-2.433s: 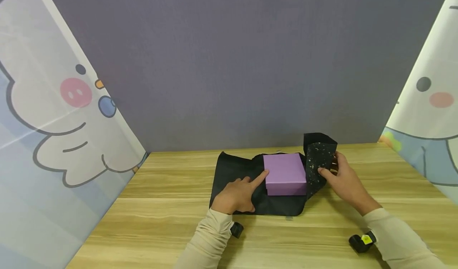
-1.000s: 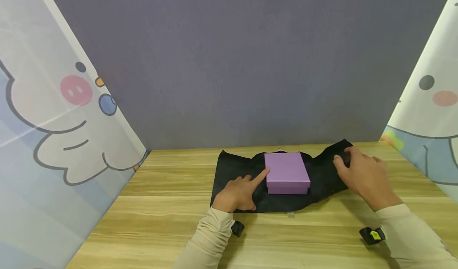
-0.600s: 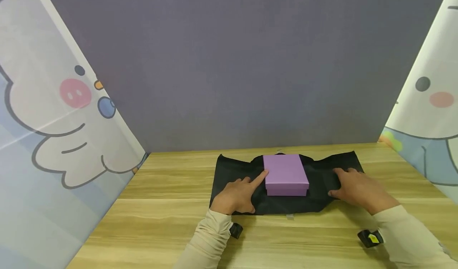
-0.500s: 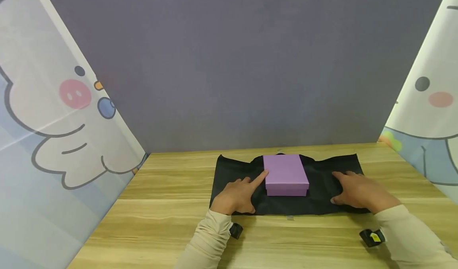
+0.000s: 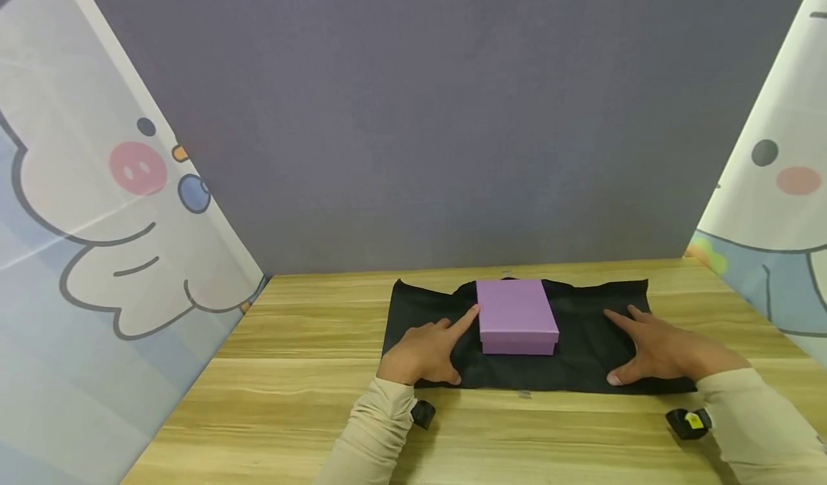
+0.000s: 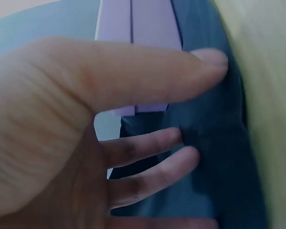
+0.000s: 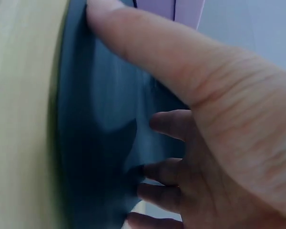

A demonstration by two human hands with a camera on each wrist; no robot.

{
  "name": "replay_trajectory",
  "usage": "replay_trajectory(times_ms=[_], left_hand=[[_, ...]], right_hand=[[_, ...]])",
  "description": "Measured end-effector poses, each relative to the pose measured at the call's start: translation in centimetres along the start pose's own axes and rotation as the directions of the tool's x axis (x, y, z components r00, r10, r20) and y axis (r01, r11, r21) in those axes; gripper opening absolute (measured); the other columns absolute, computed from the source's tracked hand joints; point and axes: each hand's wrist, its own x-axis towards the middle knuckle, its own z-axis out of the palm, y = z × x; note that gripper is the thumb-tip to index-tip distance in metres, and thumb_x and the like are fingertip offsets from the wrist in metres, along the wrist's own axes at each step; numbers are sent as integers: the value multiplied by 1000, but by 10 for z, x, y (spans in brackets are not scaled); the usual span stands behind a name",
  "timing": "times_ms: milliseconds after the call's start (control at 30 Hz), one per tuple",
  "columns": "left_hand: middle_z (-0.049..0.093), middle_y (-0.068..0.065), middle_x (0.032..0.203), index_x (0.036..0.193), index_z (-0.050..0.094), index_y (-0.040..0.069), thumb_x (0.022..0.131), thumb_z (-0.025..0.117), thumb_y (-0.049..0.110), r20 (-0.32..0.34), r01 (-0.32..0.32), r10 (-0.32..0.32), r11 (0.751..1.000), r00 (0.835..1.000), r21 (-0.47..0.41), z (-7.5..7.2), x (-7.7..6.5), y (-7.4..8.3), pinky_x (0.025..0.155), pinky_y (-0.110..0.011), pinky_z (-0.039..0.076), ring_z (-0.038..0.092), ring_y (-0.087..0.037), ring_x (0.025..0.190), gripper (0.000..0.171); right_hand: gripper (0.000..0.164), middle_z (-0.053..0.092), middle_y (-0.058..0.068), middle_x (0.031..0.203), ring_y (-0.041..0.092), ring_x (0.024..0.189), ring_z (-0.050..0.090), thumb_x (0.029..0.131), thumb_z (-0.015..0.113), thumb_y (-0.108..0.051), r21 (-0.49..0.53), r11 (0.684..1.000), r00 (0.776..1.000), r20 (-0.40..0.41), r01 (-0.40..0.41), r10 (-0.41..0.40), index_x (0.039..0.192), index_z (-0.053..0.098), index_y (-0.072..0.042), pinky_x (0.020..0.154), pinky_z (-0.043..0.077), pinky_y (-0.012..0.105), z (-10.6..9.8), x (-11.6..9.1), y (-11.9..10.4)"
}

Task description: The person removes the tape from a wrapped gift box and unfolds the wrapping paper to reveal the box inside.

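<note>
A purple lidded box [image 5: 517,311] sits in the middle of a black sheet [image 5: 581,359] that lies spread across the table. My left hand [image 5: 423,352] rests on the sheet's left part, its index fingertip at the box's left side. On the right part of the sheet lies my right hand [image 5: 665,349], fingers and thumb spread. In the left wrist view the thumb [image 6: 157,76] passes in front of the box [image 6: 148,24], with the other fingers on the sheet. The right wrist view shows the thumb [image 7: 152,43] and fingers against the black sheet [image 7: 105,124].
The wooden table [image 5: 291,399] extends around the sheet. A grey panel [image 5: 420,126] stands behind it, and cartoon-printed sheets [image 5: 116,219] flank both sides. Small black wrist cameras [image 5: 688,424] hang beneath the sleeves.
The sheet's right part, earlier folded up in my right hand, now lies flat. My right hand has released it and slid right and toward me. The left hand stays nearly still.
</note>
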Motion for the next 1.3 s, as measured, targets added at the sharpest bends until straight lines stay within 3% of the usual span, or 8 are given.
replay_trajectory(times_ms=[100,233,467,700,833,1033,1167,1300], left_hand=[[44,-5,153,159,28,37,80,86,36,20,24,-23,999,1000,-34,-1,-1,-6,98,-43,48,50,-25,133,99],[47,-1,150,145,56,30,78,87,37,40,58,-55,996,998,-67,-4,-3,-15,102,-43,45,43,-25,138,74],[48,4,146,130,69,31,81,86,33,72,98,-89,984,993,-147,-8,-7,-36,105,-50,42,32,-31,144,52],[36,-2,156,135,63,36,74,89,42,94,104,-84,966,992,-237,-4,-10,-49,102,-56,42,23,-34,147,67],[24,-7,163,147,52,34,71,90,47,93,152,-132,953,987,-262,0,-11,-56,105,-61,37,17,-35,150,86],[8,-11,167,159,33,29,67,88,59,96,209,-191,950,977,-233,6,-9,-66,114,-61,24,9,-33,152,111],[4,-12,167,161,26,26,69,85,63,114,215,-197,959,974,-186,8,-7,-71,117,-59,14,7,-31,153,115],[6,-12,167,161,25,24,70,83,64,118,214,-196,962,973,-170,9,-7,-72,117,-61,13,8,-31,153,115]], right_hand=[[110,15,56,140,74,121,31,75,84,-52,5,1000,1000,5,2,-2,146,33,15,88,38,74,1,-1,3],[109,15,56,140,75,120,30,75,83,-55,-22,1000,1000,-8,3,-3,144,35,15,88,37,75,0,-2,5],[108,19,53,142,75,123,25,75,79,-62,-56,997,998,45,-47,49,146,40,10,85,36,78,-3,1,5],[107,17,54,142,76,125,21,75,80,-61,-33,998,997,53,-56,58,144,42,10,86,33,81,-3,1,5],[106,14,55,142,77,125,17,76,80,-60,-17,999,998,47,-51,52,144,42,12,87,30,82,0,1,6],[104,16,55,142,78,124,16,76,81,-58,-6,999,999,23,-37,37,144,43,11,86,28,83,2,-1,10],[98,18,53,143,77,124,17,75,83,-55,4,1000,1000,-28,-3,3,142,47,7,84,29,83,2,-2,16],[94,19,50,145,76,125,17,74,84,-54,23,999,998,-67,22,-21,141,51,3,83,29,84,4,-4,22]])
